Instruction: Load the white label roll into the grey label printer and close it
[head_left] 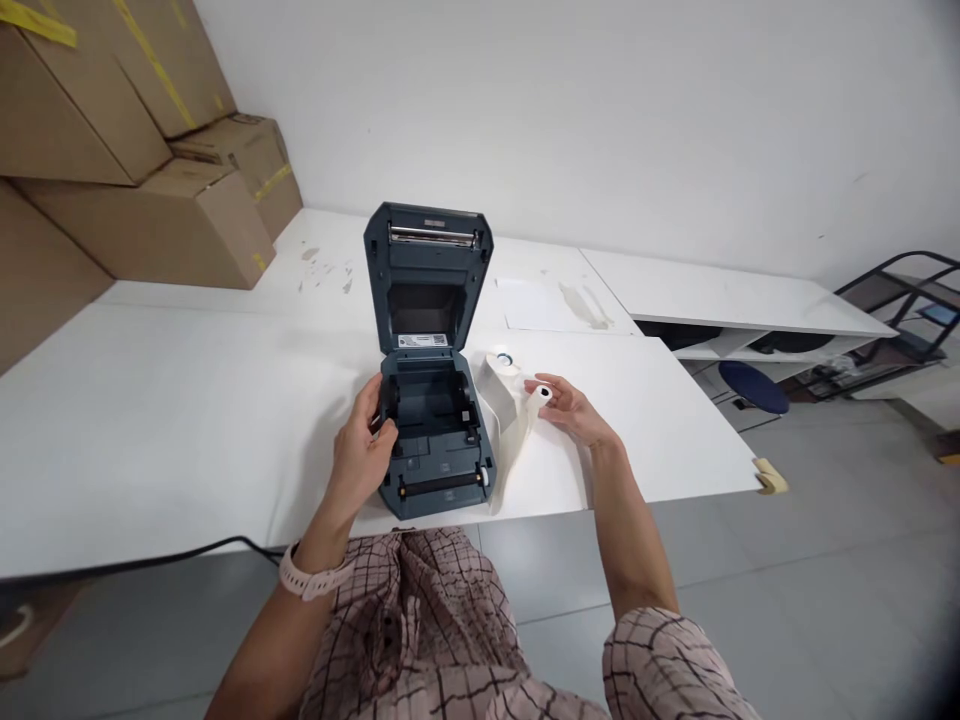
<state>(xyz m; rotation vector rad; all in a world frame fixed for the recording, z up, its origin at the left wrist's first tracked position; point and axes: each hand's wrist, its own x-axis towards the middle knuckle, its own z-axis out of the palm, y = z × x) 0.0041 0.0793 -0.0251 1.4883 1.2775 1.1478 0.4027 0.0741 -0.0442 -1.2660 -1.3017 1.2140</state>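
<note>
A dark grey label printer (442, 440) stands on the white table with its lid (429, 275) raised and its inner bay exposed. My left hand (365, 445) grips the printer's left side wall, thumb over the rim and fingers along the outside. To the right of the printer, my right hand (570, 408) holds a narrow white paper roll (544, 396) between thumb and fingers. A loose strip of paper (512, 455) hangs from this roll toward the table's front edge. Behind it sits another white roll (501, 362) with a dark greenish core, its paper partly unwound.
Cardboard boxes (202, 215) with yellow tape are stacked at the back left. A white sheet (525, 303) lies behind the rolls. A black cable (225, 543) runs along the front edge. At the right are a blue stool (754, 388) and a yellowish corner guard (769, 476).
</note>
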